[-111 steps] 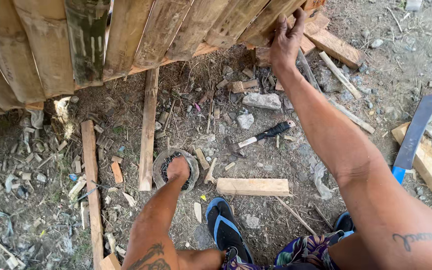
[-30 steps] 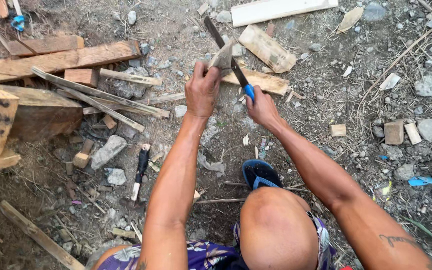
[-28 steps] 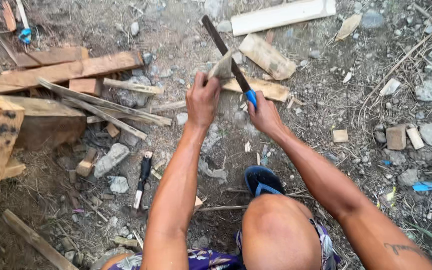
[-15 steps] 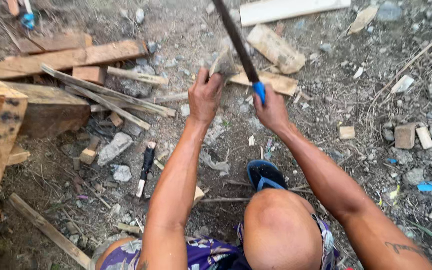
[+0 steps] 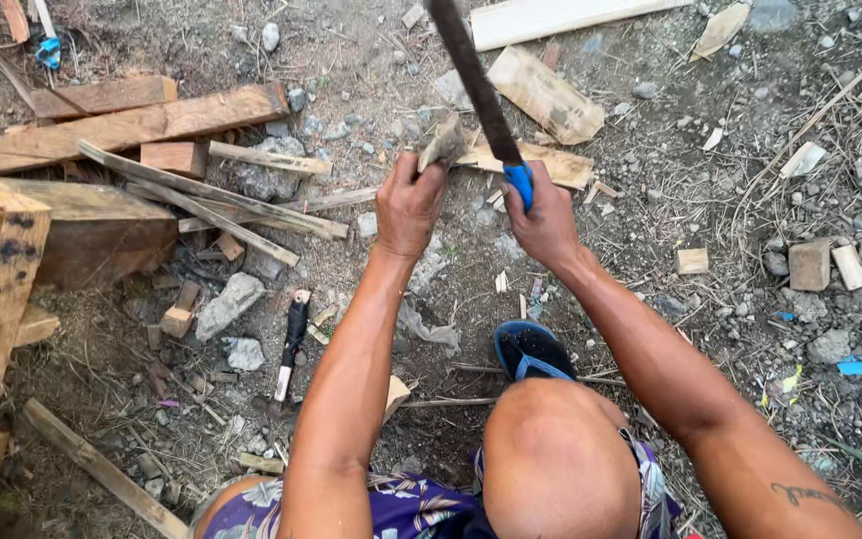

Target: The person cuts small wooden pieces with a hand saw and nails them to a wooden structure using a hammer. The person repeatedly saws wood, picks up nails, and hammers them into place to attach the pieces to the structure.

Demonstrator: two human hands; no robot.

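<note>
Dirt ground covered with stones and wood scraps is seen under both hands. A small grey piece of wood is gripped tightly by the left hand, just beside the long dark blade, whose blue handle is enclosed by the closed right hand. A small hammer is lying on the ground to the left of the left forearm, and a blue sandal is seen beside the raised knee.

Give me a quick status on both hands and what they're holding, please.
Left hand gripping small wood piece. Right hand gripping blue-handled long blade, raised beside the piece. Wood scraps and stones all around; hammer lying apart.
</note>
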